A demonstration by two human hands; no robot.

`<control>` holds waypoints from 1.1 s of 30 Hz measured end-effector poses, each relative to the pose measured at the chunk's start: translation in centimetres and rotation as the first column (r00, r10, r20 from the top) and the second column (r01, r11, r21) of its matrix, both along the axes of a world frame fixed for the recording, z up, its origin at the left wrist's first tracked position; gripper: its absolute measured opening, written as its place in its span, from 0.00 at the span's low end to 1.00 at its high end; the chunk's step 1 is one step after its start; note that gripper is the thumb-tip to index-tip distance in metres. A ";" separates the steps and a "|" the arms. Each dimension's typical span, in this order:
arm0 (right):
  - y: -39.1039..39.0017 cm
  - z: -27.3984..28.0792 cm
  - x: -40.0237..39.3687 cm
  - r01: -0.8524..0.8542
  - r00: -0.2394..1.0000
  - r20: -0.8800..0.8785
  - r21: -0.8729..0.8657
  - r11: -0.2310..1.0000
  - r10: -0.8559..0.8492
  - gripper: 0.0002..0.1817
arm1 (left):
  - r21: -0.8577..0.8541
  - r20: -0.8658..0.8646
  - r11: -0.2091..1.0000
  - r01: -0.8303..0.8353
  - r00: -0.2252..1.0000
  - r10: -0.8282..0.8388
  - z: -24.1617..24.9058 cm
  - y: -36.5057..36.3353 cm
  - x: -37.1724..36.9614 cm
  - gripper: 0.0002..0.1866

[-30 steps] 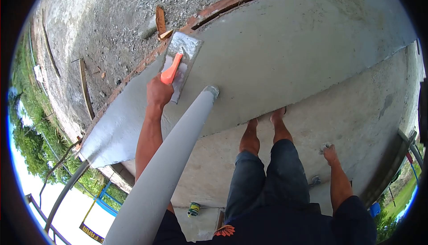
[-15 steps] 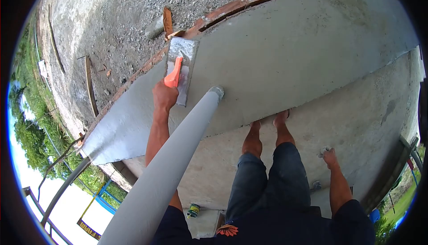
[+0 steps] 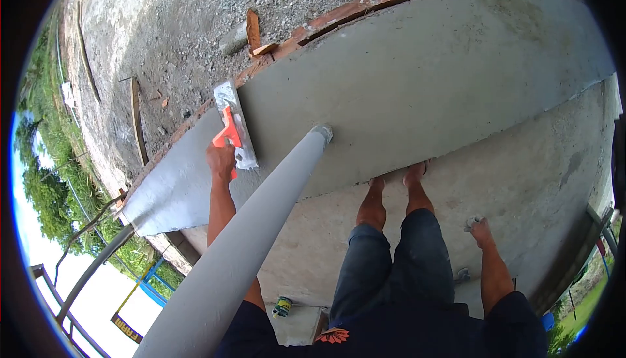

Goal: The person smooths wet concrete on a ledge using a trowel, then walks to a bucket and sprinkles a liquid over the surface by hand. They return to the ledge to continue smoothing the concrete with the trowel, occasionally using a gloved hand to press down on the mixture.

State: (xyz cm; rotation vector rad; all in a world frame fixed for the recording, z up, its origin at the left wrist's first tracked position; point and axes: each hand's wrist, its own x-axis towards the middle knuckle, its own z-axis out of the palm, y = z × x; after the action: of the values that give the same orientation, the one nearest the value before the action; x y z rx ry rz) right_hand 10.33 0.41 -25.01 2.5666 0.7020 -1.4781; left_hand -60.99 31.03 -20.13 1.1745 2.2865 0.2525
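Note:
My left hand (image 3: 220,160) is closed round the orange handle of a rectangular finishing trowel (image 3: 229,126). The blade is tilted, one long edge close to the smooth wet concrete (image 3: 391,84); whether it touches cannot be told. Its far end reaches the brick-red edging. Off to the right, my right hand (image 3: 481,233) hangs low with fingers closed round a small greyish lump (image 3: 471,223), too small to name. A thick grey pole (image 3: 261,221) rises out of the wet strip and hides part of my left forearm.
Reddish edging (image 3: 365,7) borders the strip, with gravel (image 3: 189,38) beyond. A wood scrap (image 3: 253,29) and sticks lie there. Both feet (image 3: 416,174) are at the strip's near edge, on the hard floor (image 3: 521,162). A small green can (image 3: 282,306) stands behind. Metal rails (image 3: 107,250) are at left.
My left hand has drawn the trowel left and slightly nearer, and its blade has tipped and turned. The right hand still holds the lump in nearly the same place.

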 end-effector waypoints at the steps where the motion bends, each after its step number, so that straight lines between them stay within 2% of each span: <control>1: 0.2 -0.2 0.3 0.069 0.995 -0.067 -0.039 0.997 -0.071 0.15 | -0.007 0.034 1.000 0.014 0.999 -0.014 -0.6 0.4 1.1 0.12; 3: 0.7 -0.5 0.7 0.196 0.956 -0.192 -0.135 0.971 -0.220 0.19 | -0.026 0.101 0.999 0.041 0.994 -0.038 -1.6 0.7 3.4 0.12; 6: 2.7 0.4 -1.2 0.141 0.980 -0.117 -0.176 0.974 -0.162 0.21 | -0.060 0.229 0.997 0.049 0.973 -0.035 -3.0 0.3 5.5 0.11; 9: 4.4 0.9 -2.4 0.105 0.974 -0.183 -0.155 0.982 -0.133 0.22 | -0.062 0.348 0.997 0.047 0.937 -0.023 -3.9 -0.7 4.8 0.11; 11: 2.3 -1.2 -0.7 -0.042 0.999 0.006 -0.115 0.992 0.043 0.22 | -0.020 0.251 0.984 0.180 0.953 -0.169 -2.8 -0.6 4.8 0.10; 12: 1.2 -2.1 0.4 -0.111 0.987 0.108 -0.109 0.988 0.123 0.22 | -0.005 0.128 0.956 0.294 0.948 -0.291 -1.0 0.3 5.7 0.09; 13: 1.2 -1.9 1.2 -0.125 0.983 0.121 -0.116 0.985 0.139 0.22 | -0.001 -0.006 0.918 0.397 0.918 -0.397 0.9 1.2 6.6 0.08; 15: 1.6 -1.5 2.5 -0.160 0.974 0.136 -0.138 0.977 0.179 0.23 | -0.032 -0.159 0.834 0.550 0.822 -0.548 0.4 3.7 4.8 0.08; 18: 1.5 -2.0 4.7 -0.073 0.994 -0.084 -0.114 0.991 0.064 0.24 | -0.143 -0.158 0.761 0.633 0.744 -0.649 1.3 8.6 6.0 0.07; 21: 1.1 -2.1 4.2 -0.023 0.993 0.115 -0.149 0.989 0.040 0.25 | -0.126 -0.079 0.651 0.748 0.647 -0.758 -0.2 8.6 6.3 0.06; 24: 0.8 -2.0 2.3 -0.085 0.989 0.106 -0.152 0.985 0.101 0.23 | -0.188 0.084 0.669 0.719 0.690 -0.719 1.1 7.5 6.9 0.06; 25: 0.4 -2.3 1.9 -0.168 0.980 0.076 -0.159 0.973 0.182 0.24 | -0.167 0.132 0.682 0.712 0.702 -0.700 1.1 7.5 6.8 0.05; 27: -0.7 -3.5 1.6 -0.333 0.939 0.027 -0.167 0.928 0.342 0.25 | -0.130 0.087 0.633 0.763 0.644 -0.760 1.5 7.8 6.5 0.05; 28: -1.1 -4.0 1.6 -0.272 0.960 0.025 -0.139 0.952 0.278 0.25 | -0.117 0.072 0.606 0.787 0.616 -0.785 1.8 7.9 6.8 0.05; 29: -1.5 -4.4 1.7 -0.214 0.976 0.019 -0.115 0.970 0.217 0.26 | -0.168 0.020 0.642 0.748 0.654 -0.756 2.1 8.2 6.8 0.07; 30: -1.7 -4.7 1.8 -0.153 0.988 0.013 -0.090 0.984 0.155 0.26 | -0.149 -0.030 0.673 0.724 0.677 -0.735 1.6 8.8 6.4 0.07; 33: 2.3 -1.3 -0.2 -0.083 0.992 0.081 -0.158 0.984 0.097 0.26 | -0.116 -0.156 0.731 0.672 0.715 -0.682 0.4 11.0 5.6 0.07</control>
State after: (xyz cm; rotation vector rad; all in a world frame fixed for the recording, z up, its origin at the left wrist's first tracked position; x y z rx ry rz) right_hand 10.10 2.76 -26.35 2.4336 0.6551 -1.3271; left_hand -55.42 41.99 -19.75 1.9847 1.8143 -0.2116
